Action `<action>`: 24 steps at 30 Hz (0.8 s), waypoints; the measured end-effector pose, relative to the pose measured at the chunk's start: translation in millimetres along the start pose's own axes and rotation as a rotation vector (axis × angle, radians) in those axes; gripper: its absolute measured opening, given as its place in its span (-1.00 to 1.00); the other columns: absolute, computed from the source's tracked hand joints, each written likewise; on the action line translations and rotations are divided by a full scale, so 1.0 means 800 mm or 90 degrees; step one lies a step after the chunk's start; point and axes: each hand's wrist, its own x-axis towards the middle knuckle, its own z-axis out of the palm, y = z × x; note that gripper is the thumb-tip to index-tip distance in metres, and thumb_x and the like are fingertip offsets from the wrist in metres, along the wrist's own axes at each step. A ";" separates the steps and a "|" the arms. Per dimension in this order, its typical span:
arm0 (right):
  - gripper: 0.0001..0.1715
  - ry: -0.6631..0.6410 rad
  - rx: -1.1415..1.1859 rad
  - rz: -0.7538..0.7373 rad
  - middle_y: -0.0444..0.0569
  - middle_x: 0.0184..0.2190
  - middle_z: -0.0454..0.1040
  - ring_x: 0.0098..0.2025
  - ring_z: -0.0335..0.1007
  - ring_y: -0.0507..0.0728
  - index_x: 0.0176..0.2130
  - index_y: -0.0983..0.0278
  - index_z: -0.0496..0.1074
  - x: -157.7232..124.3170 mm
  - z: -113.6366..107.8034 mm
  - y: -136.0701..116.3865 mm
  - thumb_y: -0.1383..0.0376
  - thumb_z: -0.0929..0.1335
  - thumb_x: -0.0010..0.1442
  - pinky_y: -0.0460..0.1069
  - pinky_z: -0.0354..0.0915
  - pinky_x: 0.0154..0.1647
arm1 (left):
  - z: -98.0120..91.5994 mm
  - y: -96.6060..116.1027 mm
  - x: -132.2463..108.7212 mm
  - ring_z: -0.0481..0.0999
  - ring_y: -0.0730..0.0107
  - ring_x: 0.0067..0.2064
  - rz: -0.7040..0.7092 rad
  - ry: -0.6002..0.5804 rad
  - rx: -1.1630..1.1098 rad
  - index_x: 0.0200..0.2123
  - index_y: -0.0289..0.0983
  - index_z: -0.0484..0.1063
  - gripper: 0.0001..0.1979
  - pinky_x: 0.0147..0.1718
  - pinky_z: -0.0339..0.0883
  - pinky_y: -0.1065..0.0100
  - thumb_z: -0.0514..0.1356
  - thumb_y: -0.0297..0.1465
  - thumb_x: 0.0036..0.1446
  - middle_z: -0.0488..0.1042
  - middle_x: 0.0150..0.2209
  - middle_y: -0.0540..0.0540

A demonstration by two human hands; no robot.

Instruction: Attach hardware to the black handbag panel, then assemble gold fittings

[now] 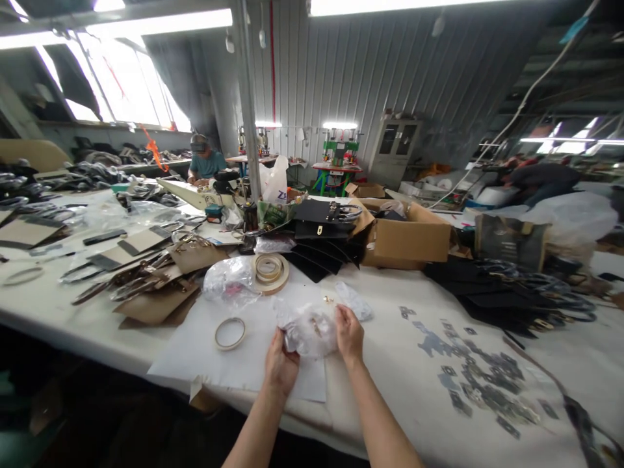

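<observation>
Between my hands, above the front of the table, is a crumpled clear plastic bag (312,335) with a small gold-coloured piece showing in it. My left hand (283,364) grips the bag's lower left side, thumb up. The fingers of my right hand (350,331) are closed on its right edge. Just beyond the bag lie small gold-coloured metal pieces (327,299) and another small clear plastic bag (353,301). A white sheet (195,357) lies under my left hand, with a ring of tape (230,333) on it.
Tape rolls (270,273) sit behind the sheet. Brown bag pieces (160,299) are heaped at left. Small flat metal plates (487,377) lie scattered at right, before black bags (468,286). A cardboard box (412,237) stands at the back. Another person (205,161) sits farther off.
</observation>
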 end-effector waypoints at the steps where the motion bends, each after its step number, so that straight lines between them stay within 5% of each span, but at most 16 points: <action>1: -0.47 -0.029 -0.003 -0.024 0.11 0.01 0.59 0.05 0.52 0.25 0.06 0.27 0.50 -0.005 -0.001 -0.003 -0.02 0.35 0.28 0.12 0.42 0.11 | -0.001 0.000 -0.001 0.67 0.34 -0.20 -0.005 -0.013 0.002 -0.06 -0.25 0.55 -0.84 -0.22 0.60 0.35 0.19 -0.44 0.37 0.67 -0.12 -0.11; 5: -0.31 -0.127 -0.038 -0.119 0.14 0.07 0.53 0.14 0.45 0.29 0.13 0.25 0.47 -0.021 -0.005 -0.008 -0.02 0.48 0.11 0.16 0.34 0.23 | -0.004 -0.001 -0.003 0.66 0.36 -0.26 -0.028 -0.012 0.002 -0.08 -0.28 0.55 -0.86 -0.29 0.58 0.39 0.23 -0.42 0.34 0.67 -0.16 -0.11; 10: -0.48 -0.016 0.049 0.082 0.12 -0.07 0.62 -0.02 0.56 0.27 -0.02 0.27 0.55 -0.009 -0.002 0.014 0.05 0.41 0.10 0.15 0.39 0.13 | -0.009 0.002 -0.003 0.65 0.39 -0.32 -0.036 0.008 -0.021 -0.09 -0.29 0.54 -0.85 -0.34 0.57 0.40 0.26 -0.38 0.32 0.66 -0.22 -0.10; 14: -0.43 0.033 0.096 0.149 0.13 -0.17 0.65 -0.11 0.59 0.26 -0.07 0.30 0.56 0.010 -0.006 0.038 0.02 0.44 0.00 0.09 0.45 -0.01 | 0.000 0.009 0.008 0.65 0.36 -0.32 -0.040 0.013 -0.024 -0.10 -0.29 0.54 -0.84 -0.34 0.56 0.38 0.25 -0.35 0.33 0.65 -0.25 -0.10; 24: -0.36 0.067 0.361 0.243 0.01 -0.25 0.64 -0.18 0.59 0.23 -0.12 0.26 0.53 0.020 -0.010 0.071 0.06 0.53 -0.21 0.07 0.52 -0.20 | 0.132 0.035 0.103 0.60 0.41 -0.35 0.064 -0.070 0.095 -0.17 -0.25 0.53 -0.74 -0.37 0.42 0.46 0.40 -0.23 0.16 0.63 -0.34 -0.02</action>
